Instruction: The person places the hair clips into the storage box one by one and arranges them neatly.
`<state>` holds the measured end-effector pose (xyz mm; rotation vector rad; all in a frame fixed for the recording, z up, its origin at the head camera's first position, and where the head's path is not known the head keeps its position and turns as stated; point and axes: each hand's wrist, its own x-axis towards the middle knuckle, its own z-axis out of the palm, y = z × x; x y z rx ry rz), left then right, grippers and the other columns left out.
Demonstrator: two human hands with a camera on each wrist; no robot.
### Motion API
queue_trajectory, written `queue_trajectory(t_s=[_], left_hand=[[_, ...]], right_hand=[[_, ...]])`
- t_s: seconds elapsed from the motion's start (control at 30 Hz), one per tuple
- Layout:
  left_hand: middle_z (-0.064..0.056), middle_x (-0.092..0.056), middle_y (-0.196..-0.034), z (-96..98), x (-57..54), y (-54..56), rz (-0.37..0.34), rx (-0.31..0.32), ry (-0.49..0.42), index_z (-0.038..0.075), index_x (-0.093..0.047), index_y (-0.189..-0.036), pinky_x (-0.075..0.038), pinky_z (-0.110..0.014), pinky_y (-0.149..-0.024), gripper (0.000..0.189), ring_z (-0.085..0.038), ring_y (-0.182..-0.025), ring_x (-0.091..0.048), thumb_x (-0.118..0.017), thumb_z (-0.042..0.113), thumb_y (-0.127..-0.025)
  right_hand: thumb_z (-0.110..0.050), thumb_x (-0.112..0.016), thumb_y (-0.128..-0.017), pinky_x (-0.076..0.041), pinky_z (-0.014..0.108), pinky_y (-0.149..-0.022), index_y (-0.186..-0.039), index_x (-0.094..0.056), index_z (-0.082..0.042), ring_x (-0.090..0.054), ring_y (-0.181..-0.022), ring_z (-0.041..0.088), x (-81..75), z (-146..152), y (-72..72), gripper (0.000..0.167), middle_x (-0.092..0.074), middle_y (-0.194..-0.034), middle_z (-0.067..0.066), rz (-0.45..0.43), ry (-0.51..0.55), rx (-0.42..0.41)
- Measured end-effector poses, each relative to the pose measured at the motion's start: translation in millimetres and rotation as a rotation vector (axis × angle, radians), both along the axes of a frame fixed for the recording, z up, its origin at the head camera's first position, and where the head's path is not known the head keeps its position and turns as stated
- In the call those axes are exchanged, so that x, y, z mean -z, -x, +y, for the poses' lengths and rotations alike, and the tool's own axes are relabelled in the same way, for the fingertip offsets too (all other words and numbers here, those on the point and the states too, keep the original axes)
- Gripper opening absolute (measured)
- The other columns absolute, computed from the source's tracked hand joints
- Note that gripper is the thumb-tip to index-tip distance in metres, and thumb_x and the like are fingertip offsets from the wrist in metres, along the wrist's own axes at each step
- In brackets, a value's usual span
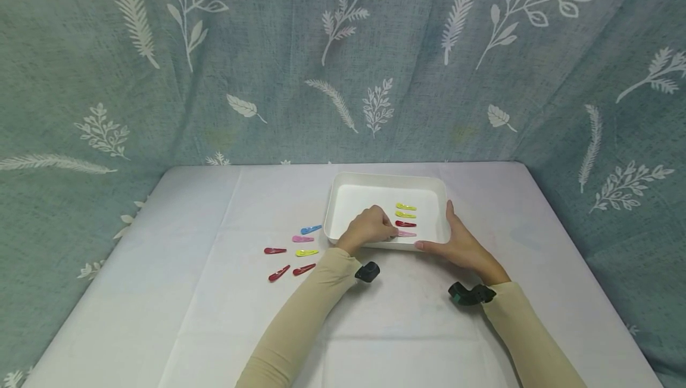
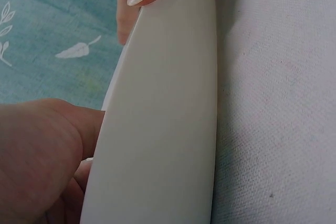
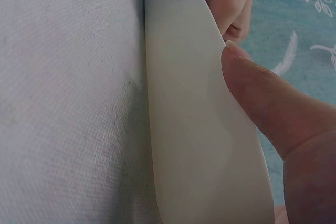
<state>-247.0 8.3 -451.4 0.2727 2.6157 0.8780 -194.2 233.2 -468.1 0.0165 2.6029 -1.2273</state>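
Observation:
My left hand [image 1: 371, 226] reaches over the front wall into a white tray [image 1: 370, 180]. Its fingertips pinch the left end of a pink hair clip [image 1: 408, 234] low in the tray. Above that clip, a red hair clip [image 1: 405, 224] and two yellow hair clips, one being the upper yellow clip [image 1: 405, 206], lie in a column. With my right hand [image 1: 463, 245] I hold the tray's front right corner, fingers along the right side. The right thumb [image 3: 252, 82] presses on the front rim in the right wrist view. The tray's front wall [image 2: 157, 108] hides the left fingertips in the left wrist view.
Left of the tray, several loose clips lie on the white cloth [image 1: 214, 316]: a blue clip [image 1: 311, 230], a pink clip [image 1: 303, 238], a yellow clip [image 1: 306, 253] and red ones, such as the red clip [image 1: 276, 250]. A patterned curtain [image 1: 278, 78] hangs behind the table.

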Motion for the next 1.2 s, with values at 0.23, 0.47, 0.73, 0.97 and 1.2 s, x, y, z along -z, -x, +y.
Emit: queue_trajectory(t_s=[0.23,0.47,0.73,0.97,1.2], left_hand=[[0.000,-0.070,-0.081,-1.0,1.5,1.3,0.013,0.001,-0.033,0.007,-0.080,-0.094,-0.040,-0.025,-0.060,0.021,-0.012,-0.069,-0.054,-0.076,0.027,-0.091],[-0.001,-0.074,-0.084,-6.9,1.0,1.1,0.054,-0.015,-0.061,0.008,-0.081,-0.092,-0.041,-0.024,-0.062,0.021,-0.012,-0.069,-0.055,-0.074,0.028,-0.093],[-0.005,-0.078,-0.092,-24.4,-24.6,1.6,0.122,-0.014,-0.143,0.007,-0.082,-0.093,-0.039,-0.025,-0.063,0.025,-0.012,-0.073,-0.050,-0.070,0.028,-0.098],[-0.009,-0.079,-0.103,-45.5,-47.2,-2.5,0.181,-0.008,-0.219,0.005,-0.082,-0.100,-0.046,-0.028,-0.072,0.027,-0.015,-0.084,-0.060,-0.069,0.029,-0.099],[-0.013,-0.077,-0.109,-77.4,-68.1,-11.5,0.260,-0.028,-0.263,0.006,-0.081,-0.106,-0.056,-0.038,-0.080,0.029,-0.023,-0.093,-0.070,-0.066,0.030,-0.101]], right_hand=[[-0.056,-0.084,-0.080,-0.016,0.063,-0.126,-0.160,0.025,-0.006,-0.009,-0.160,0.044,2.1,1,0.5,0.144,0.001,-0.173,0.026,0.022,0.020,-0.011],[-0.055,-0.084,-0.081,-0.015,0.063,-0.127,-0.160,0.024,-0.006,-0.007,-0.161,0.044,1.9,1,-1.2,0.143,0.002,-0.173,0.025,0.028,0.028,-0.014],[-0.059,-0.083,-0.080,-0.015,0.064,-0.126,-0.161,0.024,-0.008,-0.006,-0.161,0.043,1.5,3,-0.5,0.143,0.002,-0.173,0.024,0.012,0.019,-0.009],[-0.059,-0.083,-0.080,-0.013,0.063,-0.127,-0.161,0.024,-0.009,-0.005,-0.162,0.042,3.5,4,-0.3,0.143,0.004,-0.174,0.022,0.015,0.017,0.001],[-0.062,-0.082,-0.079,-0.012,0.064,-0.127,-0.161,0.023,-0.009,-0.002,-0.161,0.043,2.4,3,-0.8,0.143,0.007,-0.174,0.022,0.011,0.004,-0.005]])
